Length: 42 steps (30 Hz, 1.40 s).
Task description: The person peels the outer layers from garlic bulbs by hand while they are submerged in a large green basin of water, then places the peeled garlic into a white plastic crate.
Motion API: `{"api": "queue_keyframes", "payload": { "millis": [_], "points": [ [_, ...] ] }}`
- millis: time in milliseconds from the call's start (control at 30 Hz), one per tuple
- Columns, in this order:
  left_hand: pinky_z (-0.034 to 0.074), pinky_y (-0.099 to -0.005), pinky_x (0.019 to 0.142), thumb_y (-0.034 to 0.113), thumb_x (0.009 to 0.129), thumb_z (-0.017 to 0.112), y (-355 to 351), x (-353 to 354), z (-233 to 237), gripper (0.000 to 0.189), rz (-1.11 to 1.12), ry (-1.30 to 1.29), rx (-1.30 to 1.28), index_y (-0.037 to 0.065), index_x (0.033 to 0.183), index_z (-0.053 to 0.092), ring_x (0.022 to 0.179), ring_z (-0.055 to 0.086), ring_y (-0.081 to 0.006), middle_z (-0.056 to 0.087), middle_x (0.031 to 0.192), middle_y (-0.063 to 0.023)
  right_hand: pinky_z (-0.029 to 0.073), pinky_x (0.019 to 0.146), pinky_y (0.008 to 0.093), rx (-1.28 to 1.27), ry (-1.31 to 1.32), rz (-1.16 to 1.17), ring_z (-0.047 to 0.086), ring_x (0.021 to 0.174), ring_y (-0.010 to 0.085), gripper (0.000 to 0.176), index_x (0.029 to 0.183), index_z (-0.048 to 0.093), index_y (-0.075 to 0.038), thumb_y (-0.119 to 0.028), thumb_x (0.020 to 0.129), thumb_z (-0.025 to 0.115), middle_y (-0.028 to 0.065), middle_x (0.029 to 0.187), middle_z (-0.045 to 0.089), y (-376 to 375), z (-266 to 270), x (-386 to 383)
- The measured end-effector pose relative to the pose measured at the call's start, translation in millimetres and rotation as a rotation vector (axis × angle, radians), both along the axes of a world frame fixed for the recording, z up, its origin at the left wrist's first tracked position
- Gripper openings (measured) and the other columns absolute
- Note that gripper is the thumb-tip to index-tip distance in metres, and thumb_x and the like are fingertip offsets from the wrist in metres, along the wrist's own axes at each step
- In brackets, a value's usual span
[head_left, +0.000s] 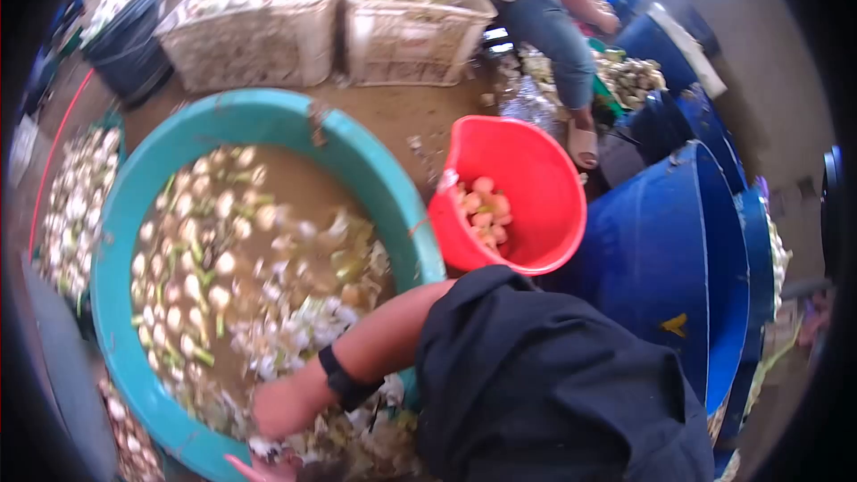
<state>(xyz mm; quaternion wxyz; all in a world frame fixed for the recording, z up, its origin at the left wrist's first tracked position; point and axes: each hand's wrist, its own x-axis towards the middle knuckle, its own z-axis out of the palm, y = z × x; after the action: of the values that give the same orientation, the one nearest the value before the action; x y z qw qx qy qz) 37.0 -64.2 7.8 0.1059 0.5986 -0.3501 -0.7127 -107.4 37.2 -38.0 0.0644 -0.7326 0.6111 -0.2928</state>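
Observation:
A large teal tub (254,100) holds murky brown water with pale onion-like bulbs (192,287), some with green stems, floating on the left. White peelings (308,326) gather in its middle and near side. My right hand (284,406) reaches down among the peelings at the near part of the tub, a black band round the wrist and a dark sleeve above it. Its fingers are hidden and blurred. Just below, at the bottom edge, part of my left hand (266,469) shows close to whitish scraps; I cannot tell what it holds.
Beside the tub stands a red bucket (536,187) with several round bulbs inside. Blue barrels (643,232) line the right. White crates (259,45) of pale scraps and a dark bin (134,58) stand behind. A seated person (544,27) is at the back right. More bulbs (79,192) lie left.

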Motion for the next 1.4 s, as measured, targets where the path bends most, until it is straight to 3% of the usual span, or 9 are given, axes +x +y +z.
{"api": "queue_keyframes", "payload": {
  "millis": [100,300,433,533,833,867,1033,1233,1400],
  "points": [
    [0.044,-0.0291,0.067,0.045,0.084,0.048,12.2,-6.8,9.2,0.050,-0.207,-0.007,-0.321,0.007,0.116,0.044,0.088,0.053,-0.0230,0.053,0.103,-0.0114,0.043,0.046,0.0407,-0.223,-0.953,0.023,0.055,0.050,0.0311,0.012,0.060,0.061,-0.004,-0.015,0.064,0.058,0.0138,0.055,0.057,14.3,5.9,20.3],
    [0.042,-0.0354,0.078,0.043,0.087,0.044,14.1,-1.6,15.9,0.055,-0.881,-0.002,-1.004,0.002,0.121,0.038,0.098,0.050,-0.0302,0.048,0.113,-0.0176,0.042,0.046,0.0382,-0.063,-0.207,0.051,0.053,0.046,0.0291,0.019,0.063,0.061,-0.002,-0.019,0.070,0.057,0.0159,0.053,0.055,5.3,-17.7,-0.1],
    [0.040,-0.0396,0.086,0.042,0.089,0.041,3.7,-4.0,9.0,0.058,-1.122,0.086,-1.199,-0.002,0.125,0.034,0.105,0.048,-0.0349,0.045,0.119,-0.0217,0.041,0.046,0.0382,0.254,-1.347,-0.248,0.052,0.047,0.0309,0.023,0.062,0.056,0.003,-0.018,0.071,0.052,0.0187,0.053,0.053,-4.0,-34.9,11.3],
    [0.041,-0.0387,0.085,0.052,0.085,0.041,13.6,-14.2,14.8,0.064,-1.214,-0.028,-1.200,-0.001,0.120,0.045,0.105,0.049,-0.0364,0.043,0.123,-0.0236,0.041,0.049,0.0405,-0.001,-0.905,-0.327,0.052,0.049,0.0296,0.023,0.060,0.054,0.002,-0.018,0.069,0.053,0.0192,0.054,0.052,4.1,-28.0,10.9],
    [0.046,-0.0295,0.077,0.034,0.087,0.047,-18.3,-14.6,-39.8,0.045,-1.025,0.201,-1.755,0.002,0.118,0.044,0.103,0.050,-0.0236,0.051,0.113,-0.0143,0.044,0.052,0.0299,0.414,-1.856,-0.275,0.054,0.061,0.0146,0.018,0.084,0.060,0.001,-0.016,0.081,0.054,0.0020,0.072,0.059,11.7,18.5,-16.7],
    [0.041,-0.0346,0.090,0.023,0.089,0.046,21.5,-10.5,-20.2,0.039,-0.660,0.032,-1.209,-0.004,0.117,0.044,0.112,0.046,-0.0252,0.049,0.118,-0.0190,0.044,0.055,0.0284,0.308,-1.983,-0.213,0.053,0.067,0.0123,0.020,0.088,0.059,0.002,-0.017,0.084,0.053,0.0014,0.078,0.059,10.0,20.8,-15.4],
    [0.046,-0.0341,0.079,0.026,0.087,0.052,3.4,-7.9,-28.5,0.032,0.069,0.601,-0.119,0.003,0.110,0.050,0.093,0.055,-0.0201,0.058,0.104,-0.0094,0.040,0.058,0.0319,0.103,-1.013,0.110,0.046,0.061,0.0154,0.015,0.077,0.055,0.000,-0.014,0.083,0.055,0.0119,0.065,0.051,37.4,9.0,-25.4],
    [0.046,-0.0232,0.063,0.036,0.082,0.058,8.3,-13.8,-0.2,0.033,0.432,0.381,-0.156,0.009,0.101,0.054,0.080,0.055,-0.0108,0.060,0.091,-0.0012,0.043,0.077,0.0360,0.410,0.370,-0.233,0.057,0.080,0.0241,0.017,0.077,0.059,-0.008,-0.020,0.066,0.056,0.0068,0.075,0.059,52.0,-1.4,-61.6],
    [0.038,-0.0223,0.050,0.038,0.085,0.053,13.1,-15.1,0.9,0.033,0.321,0.493,-0.042,0.008,0.097,0.052,0.059,0.047,-0.0076,0.054,0.075,0.0015,0.041,0.087,0.0391,0.243,0.026,-0.364,0.054,0.098,0.0274,0.044,0.113,0.050,-0.004,-0.034,0.082,0.054,0.0187,0.112,0.053,43.0,11.2,-59.3]
  ]
}}
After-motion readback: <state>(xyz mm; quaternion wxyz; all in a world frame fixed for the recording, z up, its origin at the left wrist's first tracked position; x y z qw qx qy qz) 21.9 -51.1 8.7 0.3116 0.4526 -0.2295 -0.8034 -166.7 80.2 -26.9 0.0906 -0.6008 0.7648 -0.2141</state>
